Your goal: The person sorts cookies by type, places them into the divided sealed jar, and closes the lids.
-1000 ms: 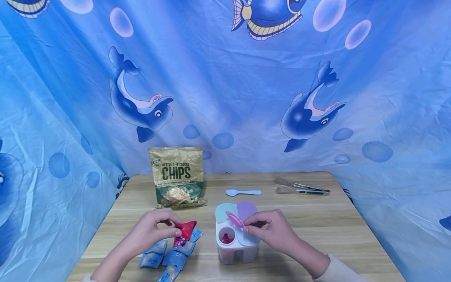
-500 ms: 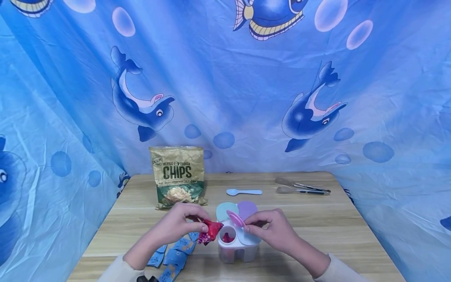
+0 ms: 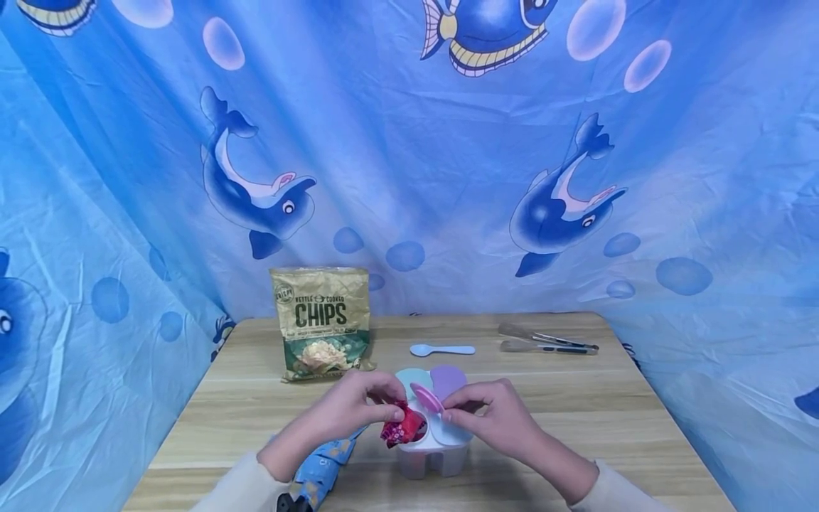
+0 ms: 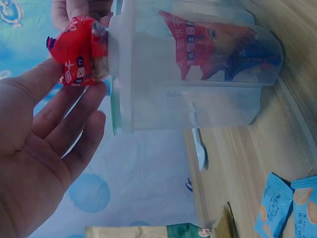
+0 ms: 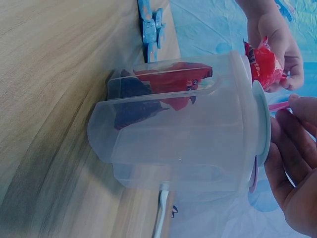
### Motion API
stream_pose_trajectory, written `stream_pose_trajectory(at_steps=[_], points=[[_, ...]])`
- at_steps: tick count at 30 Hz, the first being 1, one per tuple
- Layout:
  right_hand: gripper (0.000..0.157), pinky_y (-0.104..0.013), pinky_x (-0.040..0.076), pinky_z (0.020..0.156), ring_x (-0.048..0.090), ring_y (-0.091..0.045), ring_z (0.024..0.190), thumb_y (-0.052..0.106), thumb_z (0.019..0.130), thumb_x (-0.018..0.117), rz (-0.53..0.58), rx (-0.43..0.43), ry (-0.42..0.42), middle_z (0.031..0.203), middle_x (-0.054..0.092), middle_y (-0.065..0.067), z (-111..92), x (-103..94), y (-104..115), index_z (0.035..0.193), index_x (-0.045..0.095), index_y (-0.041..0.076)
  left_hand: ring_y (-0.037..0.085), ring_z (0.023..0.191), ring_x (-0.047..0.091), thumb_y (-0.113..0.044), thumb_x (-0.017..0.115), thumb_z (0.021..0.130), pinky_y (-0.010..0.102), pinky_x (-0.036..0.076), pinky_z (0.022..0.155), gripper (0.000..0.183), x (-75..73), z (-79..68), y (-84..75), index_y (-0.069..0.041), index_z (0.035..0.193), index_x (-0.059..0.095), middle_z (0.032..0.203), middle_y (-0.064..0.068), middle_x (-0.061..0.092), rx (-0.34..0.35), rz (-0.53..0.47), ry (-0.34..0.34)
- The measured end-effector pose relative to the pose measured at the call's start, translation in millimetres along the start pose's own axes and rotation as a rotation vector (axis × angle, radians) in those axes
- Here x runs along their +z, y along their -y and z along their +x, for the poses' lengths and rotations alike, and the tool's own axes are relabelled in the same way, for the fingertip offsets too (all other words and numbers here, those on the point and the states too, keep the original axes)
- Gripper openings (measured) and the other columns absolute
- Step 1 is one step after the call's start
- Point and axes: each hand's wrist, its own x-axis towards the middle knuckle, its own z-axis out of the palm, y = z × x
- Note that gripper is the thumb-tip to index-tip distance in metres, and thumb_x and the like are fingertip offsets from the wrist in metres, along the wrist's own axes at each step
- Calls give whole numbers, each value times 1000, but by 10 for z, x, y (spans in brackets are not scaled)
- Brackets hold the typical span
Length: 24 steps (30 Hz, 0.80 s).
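Facing me, a bright blue fabric curtain (image 3: 409, 142) printed with dolphins and bubbles hangs behind a pale wood-grain worktop (image 3: 614, 412).

At the worktop's back left stands a gold-and-green foil bag (image 3: 325, 320) printed "CHIPS". Nearer the person, around the middle, sits an upright, translucent plastic container (image 3: 448, 464) with a white top and several compartments.

Two bare hands meet over it. The left hand (image 3: 355, 409) comes in from the left, thumb and fingers pinching a shiny red crumpled packet (image 3: 403, 429). The right hand (image 3: 495, 412), from the other side, pinches a small pink plastic lid (image 3: 426, 398) tipped up on its edge.

What matters is this: the red packet is at the rim of the uncovered round mouth, on the container's near-left side, and seems to touch it. The packet is bunched, with no clear long axis; the left hand is at the mouth with it, the right just across.

Through that compartment's wall I see another red packet (image 4: 198, 49), dark blue wrapping (image 4: 250, 62) beneath it — whether separate, I cannot tell. Mint (image 3: 412, 379), purple (image 3: 448, 380) and light blue (image 3: 448, 432) lids lie flat over the rest.

Smaller things: metal-and-grey tongs (image 3: 563, 348) at back right, light blue foil packets (image 3: 318, 472) below the left forearm — partly hidden — and a pale blue plastic spoon (image 3: 448, 350) behind the container.
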Motion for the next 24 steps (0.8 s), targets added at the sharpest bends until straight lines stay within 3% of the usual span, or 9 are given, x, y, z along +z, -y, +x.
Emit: stream_pose_trajectory(at_steps=[7, 16, 24], points=[[7, -27, 61, 69, 72, -5, 77, 23, 90, 81, -6, 1, 1, 89, 79, 10, -2, 7, -10, 96, 82, 21, 2, 93, 67, -37, 73, 96, 28, 56, 81, 25, 39, 33, -17, -22, 115, 76, 106, -15, 73, 60, 74, 5], [8, -27, 61, 68, 72, -5, 76, 24, 90, 81, -5, 7, 0, 88, 79, 9, -12, 14, -23, 97, 82, 20, 6, 103, 63, -43, 82, 87, 32, 57, 88, 57, 14, -84, 38, -26, 138, 64, 122, -15, 68, 58, 28, 124], [8, -27, 61, 68, 71, -6, 75, 24, 90, 81, 3, 0, -5, 88, 78, 9, -7, 21, -27, 97, 82, 20, 7, 103, 64, -40, 80, 89, 34, 55, 90, 51, 30, -101, 64, -24, 136, 65, 120, -13, 68, 37, 26, 89]])
